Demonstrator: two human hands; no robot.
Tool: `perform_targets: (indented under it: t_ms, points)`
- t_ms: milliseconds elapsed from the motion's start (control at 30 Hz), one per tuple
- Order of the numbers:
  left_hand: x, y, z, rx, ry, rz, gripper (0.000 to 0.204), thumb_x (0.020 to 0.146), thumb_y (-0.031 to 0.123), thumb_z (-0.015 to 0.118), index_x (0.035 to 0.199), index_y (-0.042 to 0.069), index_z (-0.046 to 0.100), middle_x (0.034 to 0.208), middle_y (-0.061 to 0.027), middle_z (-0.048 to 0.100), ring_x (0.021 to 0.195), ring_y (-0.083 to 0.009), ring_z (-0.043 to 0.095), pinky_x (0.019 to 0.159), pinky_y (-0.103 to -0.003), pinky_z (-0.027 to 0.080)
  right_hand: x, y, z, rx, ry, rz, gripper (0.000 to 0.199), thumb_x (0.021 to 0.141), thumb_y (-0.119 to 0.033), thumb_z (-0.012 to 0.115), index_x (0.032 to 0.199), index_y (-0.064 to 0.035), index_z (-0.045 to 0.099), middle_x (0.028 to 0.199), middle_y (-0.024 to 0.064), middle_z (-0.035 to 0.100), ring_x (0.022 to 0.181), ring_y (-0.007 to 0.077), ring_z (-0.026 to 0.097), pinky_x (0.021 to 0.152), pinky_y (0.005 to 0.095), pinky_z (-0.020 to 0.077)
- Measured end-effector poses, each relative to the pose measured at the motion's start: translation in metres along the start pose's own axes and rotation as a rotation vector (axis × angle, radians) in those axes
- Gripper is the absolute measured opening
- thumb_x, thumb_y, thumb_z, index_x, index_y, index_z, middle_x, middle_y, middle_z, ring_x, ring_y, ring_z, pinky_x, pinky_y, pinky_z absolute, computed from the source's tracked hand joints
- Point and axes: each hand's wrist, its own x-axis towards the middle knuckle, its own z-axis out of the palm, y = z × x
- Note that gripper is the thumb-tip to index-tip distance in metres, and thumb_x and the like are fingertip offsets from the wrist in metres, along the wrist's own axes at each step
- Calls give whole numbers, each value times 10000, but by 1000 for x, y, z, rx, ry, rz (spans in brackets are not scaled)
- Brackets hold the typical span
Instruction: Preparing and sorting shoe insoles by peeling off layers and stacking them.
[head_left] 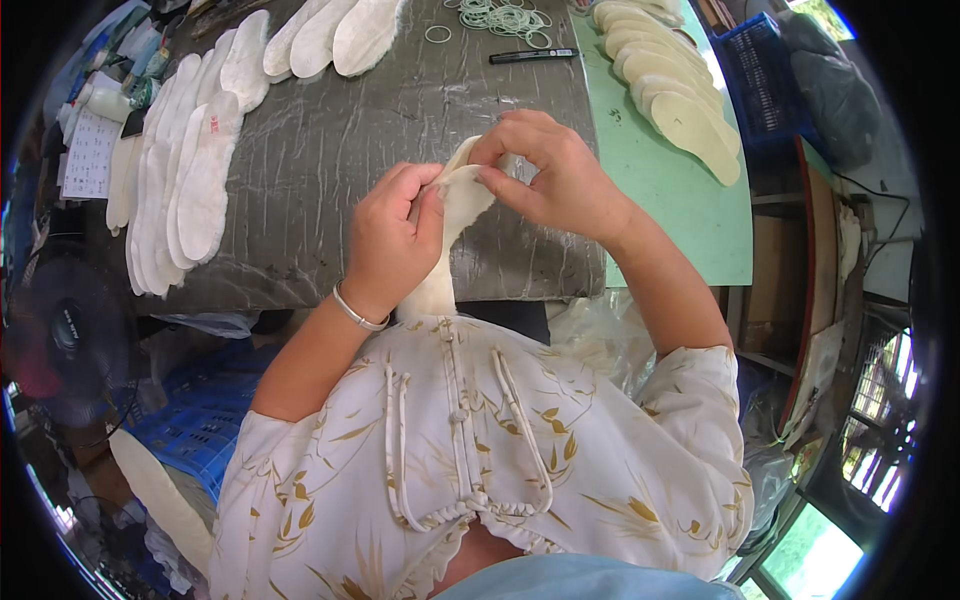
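Over the near part of the grey table, both of my hands are closed on a cream insole point(463, 207). My left hand point(395, 235) pinches its upper left edge between thumb and fingers. On the other side, my right hand point(557, 172) pinches the upper right edge. The insole's top is parted or folded between them, and its lower end hangs down toward my shirt. Whether it is one layer or two, I cannot tell.
White fleecy insoles point(205, 190) overlap at the table's left, with more point(365, 35) along the back. Rubber bands point(505, 17) and a black marker point(533, 56) lie back right. Cream insoles point(690, 115) overlap on the green board point(675, 235). A fan point(68, 325) stands left, beside a blue crate point(195, 410).
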Motion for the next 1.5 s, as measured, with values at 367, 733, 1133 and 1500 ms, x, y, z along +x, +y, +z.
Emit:
perform_targets:
  t_ms: [367,733,1133,1500]
  points:
    - [-4,-4,10,-266,22,-171,239,914,122,670,1095,-34,669,947,-77,650,807,-125,602,716,-256,484,4,-8,-1,101,82,116,235,797,-38,715,1025,-43,660,893,92,678,793,246,670,751,342,533]
    - [-8,7,3,-191,85,-54,165,930,86,636,1033,-38,670,933,-102,668,786,-154,628,711,-257,494,-2,-9,-15,153,50,88,113,811,-70,712,903,-13,677,1028,119,659,914,293,643,806,367,525]
    - [-7,16,-3,-232,27,-18,216,892,121,703,1054,-18,666,890,-61,644,765,-121,594,689,-245,478,2,-25,-12,130,104,107,101,821,-55,721,831,0,636,843,93,653,702,210,634,618,309,513]
    - [-7,22,-8,-463,95,-208,195,912,76,682,1074,-32,693,978,-51,686,839,-75,601,741,-218,483,-4,-33,-11,193,138,66,119,812,-29,730,916,-19,672,912,71,679,716,178,632,607,280,514]
